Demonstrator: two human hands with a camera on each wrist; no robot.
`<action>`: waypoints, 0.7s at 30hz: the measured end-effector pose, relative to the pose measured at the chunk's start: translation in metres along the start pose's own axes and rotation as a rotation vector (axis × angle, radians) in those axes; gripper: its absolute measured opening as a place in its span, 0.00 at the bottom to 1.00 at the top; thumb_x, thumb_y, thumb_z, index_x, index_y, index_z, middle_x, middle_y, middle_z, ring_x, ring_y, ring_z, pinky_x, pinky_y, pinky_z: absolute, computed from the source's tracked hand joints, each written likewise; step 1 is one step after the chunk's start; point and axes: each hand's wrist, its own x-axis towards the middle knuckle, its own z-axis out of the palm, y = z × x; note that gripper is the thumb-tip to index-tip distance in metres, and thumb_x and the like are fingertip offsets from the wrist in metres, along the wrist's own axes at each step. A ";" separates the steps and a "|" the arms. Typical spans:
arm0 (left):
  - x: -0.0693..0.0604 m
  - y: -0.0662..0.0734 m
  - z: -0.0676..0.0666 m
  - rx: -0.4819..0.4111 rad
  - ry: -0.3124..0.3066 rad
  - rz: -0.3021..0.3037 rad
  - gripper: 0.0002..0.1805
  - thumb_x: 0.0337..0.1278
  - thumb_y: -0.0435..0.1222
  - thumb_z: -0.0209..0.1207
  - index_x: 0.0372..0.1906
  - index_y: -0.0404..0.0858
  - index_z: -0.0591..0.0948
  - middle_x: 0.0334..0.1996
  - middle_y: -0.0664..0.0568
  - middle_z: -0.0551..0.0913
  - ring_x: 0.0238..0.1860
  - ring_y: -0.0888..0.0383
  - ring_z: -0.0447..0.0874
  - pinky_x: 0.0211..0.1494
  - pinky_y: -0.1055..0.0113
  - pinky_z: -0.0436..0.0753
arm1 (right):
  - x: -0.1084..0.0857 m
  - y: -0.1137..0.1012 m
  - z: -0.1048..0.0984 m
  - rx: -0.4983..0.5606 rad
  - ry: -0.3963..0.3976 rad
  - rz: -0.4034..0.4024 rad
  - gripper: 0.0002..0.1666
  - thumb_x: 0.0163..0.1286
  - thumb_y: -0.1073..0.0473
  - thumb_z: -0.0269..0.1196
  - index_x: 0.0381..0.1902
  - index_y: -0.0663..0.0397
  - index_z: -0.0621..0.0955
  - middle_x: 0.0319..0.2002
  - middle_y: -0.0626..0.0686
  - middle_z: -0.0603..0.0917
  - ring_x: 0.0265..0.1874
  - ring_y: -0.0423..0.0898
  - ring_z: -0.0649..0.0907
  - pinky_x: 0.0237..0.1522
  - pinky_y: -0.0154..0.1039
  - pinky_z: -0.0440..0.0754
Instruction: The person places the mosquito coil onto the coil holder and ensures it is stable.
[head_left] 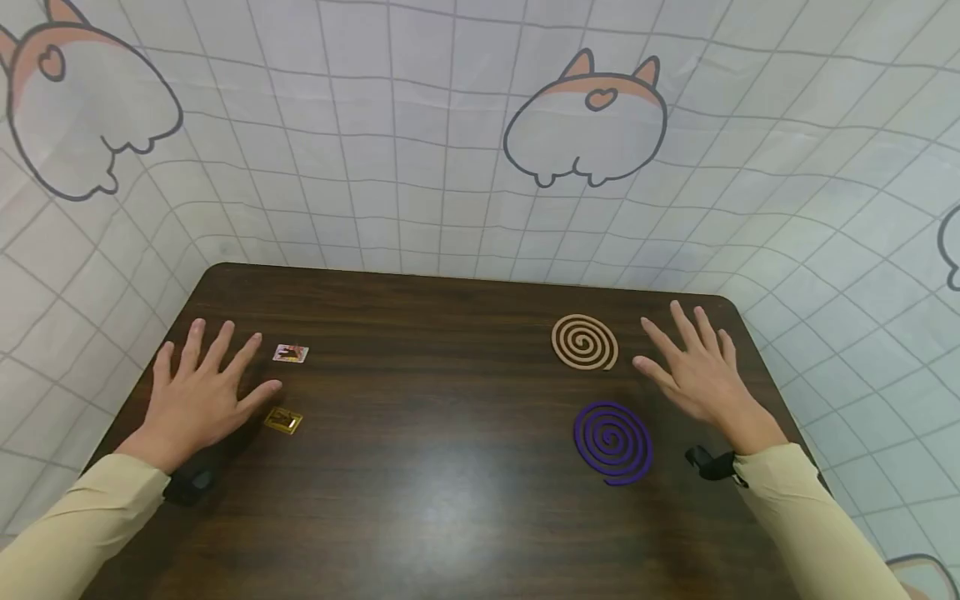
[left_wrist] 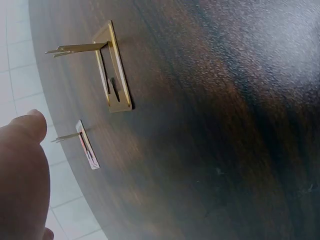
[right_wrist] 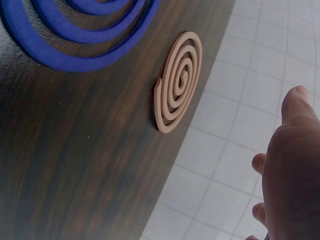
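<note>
Two mosquito coils lie flat at the right of the table: a tan coil (head_left: 585,342) farther back and a purple coil (head_left: 612,442) nearer. My right hand (head_left: 697,377), fingers spread, is beside the tan coil and holds nothing. On the left are two small metal coil stands, each with a prong bent upright: a gold stand (left_wrist: 119,75) nearer and a shinier, reflective stand (head_left: 290,353) behind it. My left hand (head_left: 197,404) is spread next to them, its thumb near the gold stand in the head view. It grips nothing.
The dark wood-grain table (head_left: 420,375) has rounded back corners. A white gridded curtain (head_left: 360,142) with cartoon animal prints hangs behind it and down both sides. A black strap (head_left: 712,463) is on the right wrist.
</note>
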 end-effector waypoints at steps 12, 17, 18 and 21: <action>0.003 -0.006 0.004 -0.007 0.013 0.024 0.44 0.71 0.67 0.49 0.81 0.47 0.61 0.81 0.32 0.56 0.84 0.30 0.36 0.74 0.25 0.45 | 0.017 -0.006 0.005 0.033 0.063 -0.044 0.42 0.82 0.30 0.43 0.85 0.40 0.54 0.84 0.66 0.45 0.82 0.72 0.46 0.73 0.78 0.47; 0.003 -0.007 0.008 0.001 0.055 0.065 0.42 0.70 0.65 0.53 0.79 0.45 0.66 0.78 0.31 0.62 0.82 0.30 0.45 0.72 0.27 0.50 | 0.025 -0.007 0.010 0.039 0.084 -0.070 0.42 0.83 0.33 0.45 0.84 0.44 0.55 0.83 0.69 0.47 0.80 0.76 0.51 0.70 0.80 0.57; 0.003 -0.007 0.008 0.004 0.063 0.072 0.42 0.70 0.64 0.54 0.78 0.45 0.67 0.77 0.31 0.63 0.82 0.30 0.47 0.71 0.27 0.51 | 0.026 -0.007 0.011 0.042 0.085 -0.075 0.42 0.83 0.34 0.45 0.84 0.45 0.55 0.83 0.69 0.48 0.80 0.76 0.52 0.70 0.80 0.58; 0.004 -0.008 0.011 0.003 0.086 0.085 0.41 0.69 0.63 0.55 0.77 0.44 0.68 0.76 0.31 0.65 0.80 0.30 0.50 0.68 0.28 0.54 | 0.030 -0.007 0.013 0.063 0.090 -0.085 0.41 0.83 0.35 0.46 0.84 0.46 0.55 0.82 0.70 0.48 0.79 0.76 0.53 0.69 0.79 0.60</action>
